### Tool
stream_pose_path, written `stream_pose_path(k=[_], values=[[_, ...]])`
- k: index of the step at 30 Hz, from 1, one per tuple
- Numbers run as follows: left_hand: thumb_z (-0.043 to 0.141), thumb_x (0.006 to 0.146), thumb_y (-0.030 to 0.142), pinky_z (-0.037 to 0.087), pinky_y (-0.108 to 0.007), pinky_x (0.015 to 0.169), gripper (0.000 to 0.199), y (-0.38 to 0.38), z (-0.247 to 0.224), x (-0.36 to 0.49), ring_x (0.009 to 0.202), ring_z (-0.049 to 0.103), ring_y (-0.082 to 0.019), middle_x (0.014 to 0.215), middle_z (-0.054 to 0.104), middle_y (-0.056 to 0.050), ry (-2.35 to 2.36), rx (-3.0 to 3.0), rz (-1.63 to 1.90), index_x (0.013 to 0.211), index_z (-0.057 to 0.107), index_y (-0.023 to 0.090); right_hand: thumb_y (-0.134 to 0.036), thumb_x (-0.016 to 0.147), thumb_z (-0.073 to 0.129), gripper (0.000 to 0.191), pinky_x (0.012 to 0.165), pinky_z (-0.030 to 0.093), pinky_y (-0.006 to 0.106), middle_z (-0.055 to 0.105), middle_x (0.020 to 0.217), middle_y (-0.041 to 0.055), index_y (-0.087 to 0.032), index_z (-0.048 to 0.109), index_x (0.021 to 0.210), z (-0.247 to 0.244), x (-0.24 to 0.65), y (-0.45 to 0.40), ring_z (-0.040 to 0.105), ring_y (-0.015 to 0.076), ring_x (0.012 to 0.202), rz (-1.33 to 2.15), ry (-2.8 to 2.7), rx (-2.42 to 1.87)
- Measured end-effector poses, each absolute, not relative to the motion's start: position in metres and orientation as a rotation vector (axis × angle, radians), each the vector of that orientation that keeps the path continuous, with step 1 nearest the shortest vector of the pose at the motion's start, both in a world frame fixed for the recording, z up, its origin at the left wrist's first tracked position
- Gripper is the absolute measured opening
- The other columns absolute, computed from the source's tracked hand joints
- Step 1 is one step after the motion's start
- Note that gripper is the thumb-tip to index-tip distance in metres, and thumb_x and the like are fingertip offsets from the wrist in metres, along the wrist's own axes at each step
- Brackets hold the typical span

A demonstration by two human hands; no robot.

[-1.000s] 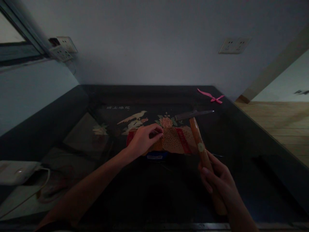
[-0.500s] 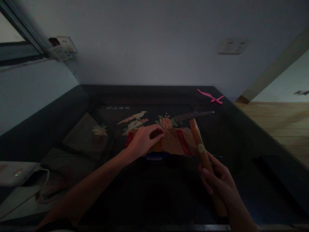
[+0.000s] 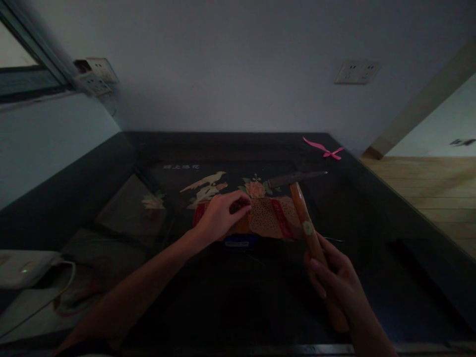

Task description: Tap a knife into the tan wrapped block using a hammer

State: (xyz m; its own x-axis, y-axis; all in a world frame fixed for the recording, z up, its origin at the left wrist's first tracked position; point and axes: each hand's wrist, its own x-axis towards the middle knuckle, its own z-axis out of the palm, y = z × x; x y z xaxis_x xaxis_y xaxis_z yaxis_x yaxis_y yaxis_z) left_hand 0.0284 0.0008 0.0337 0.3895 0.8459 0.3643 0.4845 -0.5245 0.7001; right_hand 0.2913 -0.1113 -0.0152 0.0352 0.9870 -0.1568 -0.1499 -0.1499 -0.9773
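My right hand [image 3: 330,272] is wrapped round the wooden handle of a hammer [image 3: 310,233]. The dark metal head of the hammer lies above and beyond the hand, near the flower print. My left hand [image 3: 223,213] is closed in a pinch over a tan dotted sheet with red bands [image 3: 263,218]. What its fingertips hold, if anything, is too small to make out. Below the sheet, a blue box [image 3: 240,242] shows in part. Beside the right hand a thin shiny strip [image 3: 334,240] lies on the dark tabletop.
The black tabletop [image 3: 223,148] bears bird and flower prints. A pink ribbon [image 3: 329,152] lies at the back right. At the left sits a white power strip [image 3: 28,267] with a cable. A dark flat object [image 3: 427,272] is at the right. Wall sockets [image 3: 357,72] are behind.
The view has shifted very slightly. Both hands keep their grips, and the hammer stays in nearly the same place.
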Motion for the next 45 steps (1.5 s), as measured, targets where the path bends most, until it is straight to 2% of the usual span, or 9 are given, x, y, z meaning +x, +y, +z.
stream_pose_path(k=[12, 28, 36, 45], values=[[0.06, 0.087, 0.019, 0.052, -0.023, 0.069, 0.005, 0.0006, 0.032, 0.0288, 0.074, 0.067, -0.012, 0.085, 0.07, 0.0, 1.141, 2.171, 1.0, 0.09, 0.063, 0.017, -0.037, 0.075, 0.077, 0.062, 0.032, 0.032, 0.014, 0.063, 0.072, -0.0027, -0.026, 0.053, 0.131, -0.0158, 0.2919, -0.1114, 0.045, 0.0019, 0.033, 1.361, -0.986, -1.219], [0.059, 0.087, 0.02, 0.054, -0.026, 0.07, 0.004, 0.0001, 0.0344, 0.0282, 0.077, 0.068, -0.015, 0.086, 0.072, -0.002, 1.151, 2.167, 0.986, 0.089, 0.062, 0.018, -0.037, 0.076, 0.076, 0.06, 0.033, 0.031, 0.014, 0.063, 0.073, -0.0021, -0.027, 0.053, 0.131, -0.0178, 0.2916, -0.1131, 0.045, 0.0018, 0.033, 1.349, -1.006, -1.213], [0.06, 0.086, 0.019, 0.053, -0.025, 0.071, 0.005, -0.0002, 0.0353, 0.0283, 0.076, 0.068, -0.015, 0.085, 0.071, -0.001, 1.156, 2.175, 0.986, 0.09, 0.062, 0.018, -0.038, 0.075, 0.076, 0.063, 0.031, 0.031, 0.018, 0.062, 0.072, -0.0016, -0.023, 0.053, 0.132, -0.0133, 0.2912, -0.1133, 0.044, 0.004, 0.033, 1.34, -1.026, -1.237], [0.058, 0.087, 0.018, 0.052, -0.025, 0.068, 0.005, -0.0007, 0.035, 0.0295, 0.076, 0.067, -0.014, 0.084, 0.07, 0.0, 1.166, 2.2, 0.97, 0.09, 0.062, 0.018, -0.037, 0.075, 0.076, 0.06, 0.031, 0.031, 0.017, 0.062, 0.071, -0.0026, -0.025, 0.056, 0.13, -0.0119, 0.2887, -0.1134, 0.044, 0.0039, 0.032, 1.349, -1.004, -1.228]])
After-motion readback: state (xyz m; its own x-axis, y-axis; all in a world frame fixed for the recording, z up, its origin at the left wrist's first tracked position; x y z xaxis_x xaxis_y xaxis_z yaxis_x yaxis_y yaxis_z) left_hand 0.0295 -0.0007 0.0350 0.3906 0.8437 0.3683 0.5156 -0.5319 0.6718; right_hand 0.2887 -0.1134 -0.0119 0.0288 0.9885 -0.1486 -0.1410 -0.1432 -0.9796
